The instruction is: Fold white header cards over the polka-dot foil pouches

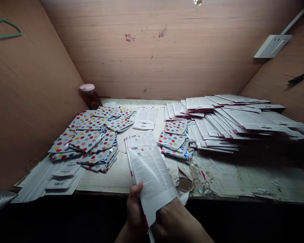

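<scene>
A flat white printed cardboard packet tilts up over the table's front edge, with fine text on its face. My left hand grips its left side, thumb on the edge. At the packet's lower, notched end is my right hand; its fingers are mostly hidden by the packet and shadow, and I cannot tell whether they are inside it. Just beyond, more printed packets lie partly under the held one. To the right sits a small stack of polka-dot pouches.
Polka-dot pouches are heaped at left, beside barcoded white sheets. A lidded bottle stands behind them. Printed packets pile up at right; another stack lies at centre back. The table's surface is torn near the front edge.
</scene>
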The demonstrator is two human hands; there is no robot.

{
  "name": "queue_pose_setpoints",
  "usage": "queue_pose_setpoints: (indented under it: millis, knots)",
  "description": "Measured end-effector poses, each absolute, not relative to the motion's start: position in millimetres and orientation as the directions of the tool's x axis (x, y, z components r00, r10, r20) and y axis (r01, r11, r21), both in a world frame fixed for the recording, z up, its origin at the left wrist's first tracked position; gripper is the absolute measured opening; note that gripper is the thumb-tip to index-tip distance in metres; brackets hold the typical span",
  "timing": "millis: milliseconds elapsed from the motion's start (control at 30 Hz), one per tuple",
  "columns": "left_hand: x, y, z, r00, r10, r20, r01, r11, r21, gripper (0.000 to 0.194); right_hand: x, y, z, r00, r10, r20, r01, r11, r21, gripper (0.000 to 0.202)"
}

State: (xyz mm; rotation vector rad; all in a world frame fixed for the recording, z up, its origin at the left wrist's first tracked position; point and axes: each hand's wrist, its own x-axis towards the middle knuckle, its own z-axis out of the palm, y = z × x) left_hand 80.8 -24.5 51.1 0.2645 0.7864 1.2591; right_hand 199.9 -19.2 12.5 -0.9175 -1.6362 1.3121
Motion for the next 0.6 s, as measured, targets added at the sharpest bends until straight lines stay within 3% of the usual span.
queue_pose_setpoints:
  millis: [100, 167, 233, 333, 400, 433, 500, 533, 600]
  knots:
    - [64, -3, 56, -0.111, 0.901, -0.419, -0.667, 0.246, 0.704, 0.05, 204, -26, 7, -0.599, 0.751, 0.279, 0.264, 0.513, -0.816, 0.014]
    - [55, 13, 55, -0.222, 0.926, -0.305, -0.506, 0.158, 0.848, 0.05, 207, -33, 7, -0.654, 0.67, 0.352, 0.404, 0.702, -0.586, 0.023]
    - [48, 27, 51, -0.35, 0.923, -0.162, -0.304, 0.052, 0.951, 0.049, 214, -37, 13, -0.695, 0.573, 0.434, 0.442, 0.817, -0.371, 0.035]
    - [37, 40, 40, -0.518, 0.855, -0.005, -0.099, -0.054, 0.994, 0.064, 235, -31, 30, -0.697, 0.506, 0.509, 0.351, 0.859, -0.372, 0.037]
    - [31, 41, 29, -0.551, 0.823, 0.137, 0.178, -0.044, 0.983, 0.073, 251, -19, 37, -0.604, 0.628, 0.491, 0.382, 0.768, -0.513, 0.031]
    - [29, 39, 24, -0.485, 0.842, 0.235, 0.392, -0.031, 0.919, 0.068, 257, -11, 37, -0.533, 0.709, 0.462, 0.416, 0.695, -0.587, 0.031]
    - [26, 31, 14, -0.174, 0.928, 0.329, 0.743, -0.095, 0.662, 0.049, 262, 5, 31, -0.429, 0.797, 0.426, 0.446, 0.597, -0.667, 0.033]
    - [25, 26, 10, -0.005, 0.952, 0.305, 0.817, -0.172, 0.551, 0.045, 261, 14, 26, -0.412, 0.804, 0.428, 0.436, 0.587, -0.682, 0.033]
    - [22, 17, 5, 0.212, 0.949, 0.233, 0.816, -0.304, 0.492, 0.044, 251, 29, 15, -0.43, 0.792, 0.434, 0.408, 0.599, -0.689, 0.033]
